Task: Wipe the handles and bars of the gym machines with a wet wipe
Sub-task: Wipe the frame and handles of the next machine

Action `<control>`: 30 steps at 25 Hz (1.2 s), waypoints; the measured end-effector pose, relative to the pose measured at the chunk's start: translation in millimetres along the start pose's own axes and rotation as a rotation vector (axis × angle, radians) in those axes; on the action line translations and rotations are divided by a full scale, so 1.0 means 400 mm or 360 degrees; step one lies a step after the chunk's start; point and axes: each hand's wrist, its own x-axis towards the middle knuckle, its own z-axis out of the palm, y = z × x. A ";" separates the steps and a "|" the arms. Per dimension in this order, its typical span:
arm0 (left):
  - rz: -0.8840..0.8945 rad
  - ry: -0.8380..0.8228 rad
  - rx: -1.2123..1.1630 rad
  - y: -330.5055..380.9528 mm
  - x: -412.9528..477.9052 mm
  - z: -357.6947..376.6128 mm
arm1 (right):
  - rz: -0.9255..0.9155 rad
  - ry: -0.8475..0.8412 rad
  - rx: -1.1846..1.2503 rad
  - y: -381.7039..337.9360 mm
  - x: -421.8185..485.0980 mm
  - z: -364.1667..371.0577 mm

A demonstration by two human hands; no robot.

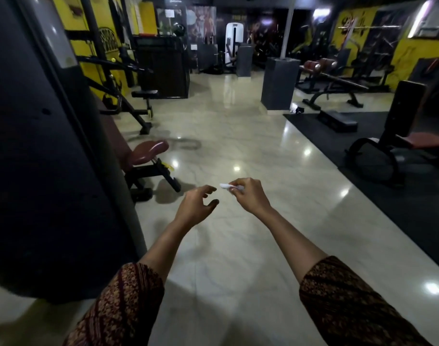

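While both arms reach out over the floor, no bar is under the wipe (228,186) yet; I judge this a move between machines (the nearest stands left). The right hand (245,194) pinches the wipe at its fingertips; the left hand (197,204), loosely spread, holds nothing just beside it.

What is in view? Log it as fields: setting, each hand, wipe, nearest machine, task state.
setting: gym with glossy tiled floor
right hand: pinches the wet wipe
left hand: fingers loosely curled, holds nothing, just short of the wipe
nearest machine: dark column at left, maroon seat beside it
task state: wipe touches no handle or bar
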 end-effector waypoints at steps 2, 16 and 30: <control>0.0005 -0.0015 0.0016 -0.036 0.109 0.035 | 0.0014 0.0030 0.0045 0.050 0.105 0.007; -0.0285 0.0144 -0.0026 -0.202 0.858 0.223 | -0.0125 -0.0177 0.0102 0.345 0.943 0.043; -0.0466 0.0360 0.0060 -0.614 1.440 0.123 | -0.0329 -0.0563 0.0087 0.358 1.638 0.373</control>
